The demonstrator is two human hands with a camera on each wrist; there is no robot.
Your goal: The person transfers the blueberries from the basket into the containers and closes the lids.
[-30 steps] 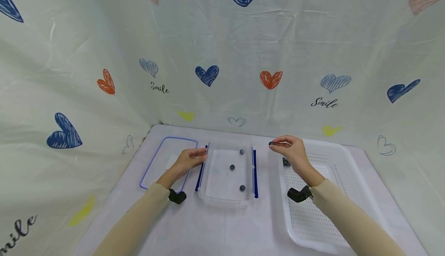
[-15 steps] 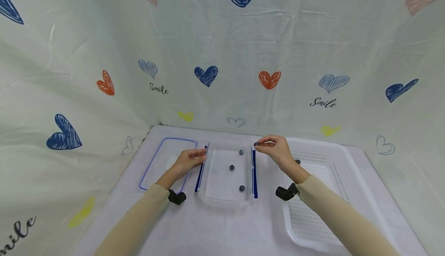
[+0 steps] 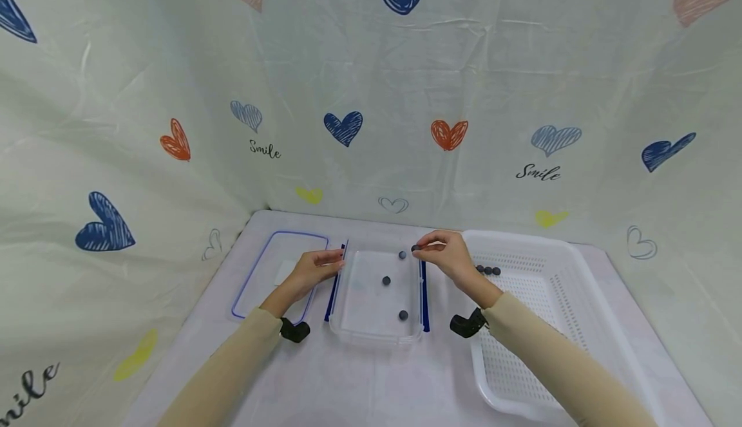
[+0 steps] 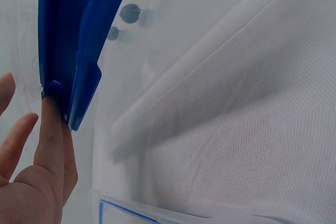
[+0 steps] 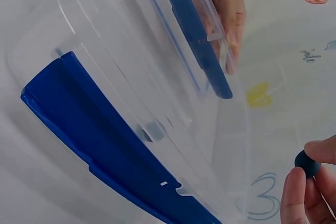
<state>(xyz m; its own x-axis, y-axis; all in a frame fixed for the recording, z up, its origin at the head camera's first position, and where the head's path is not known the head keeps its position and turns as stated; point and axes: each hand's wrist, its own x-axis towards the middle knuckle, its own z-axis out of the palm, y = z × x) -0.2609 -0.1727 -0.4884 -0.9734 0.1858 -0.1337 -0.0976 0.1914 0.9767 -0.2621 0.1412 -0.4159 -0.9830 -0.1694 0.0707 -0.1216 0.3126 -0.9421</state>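
Note:
A clear plastic box point(image 3: 373, 337) with blue side latches stands mid-table, holding three small dark balls, one of them the middle ball point(image 3: 386, 281). At its left side is my left hand point(image 3: 313, 271). Its extended fingers touch the blue latch point(image 4: 65, 35), the thumb held apart. My right hand point(image 3: 445, 258) pinches another dark ball point(image 5: 307, 164) between thumb and fingertips. That hand is at the box's right rim, near the far corner. In the right wrist view the ball shows plainly beside the clear wall.
A white perforated basket point(image 3: 493, 398) stands at the right, with several dark balls point(image 3: 489, 270) near its far left corner, partly behind the right wrist. A clear lid with a blue edge point(image 3: 246, 279) lies at the left. A patterned curtain point(image 3: 400, 156) hangs behind the table.
My right hand has moved left with the pinched ball, from beside the basket to the box's right rim. More balls in the basket have come into view. The left hand has stayed in place.

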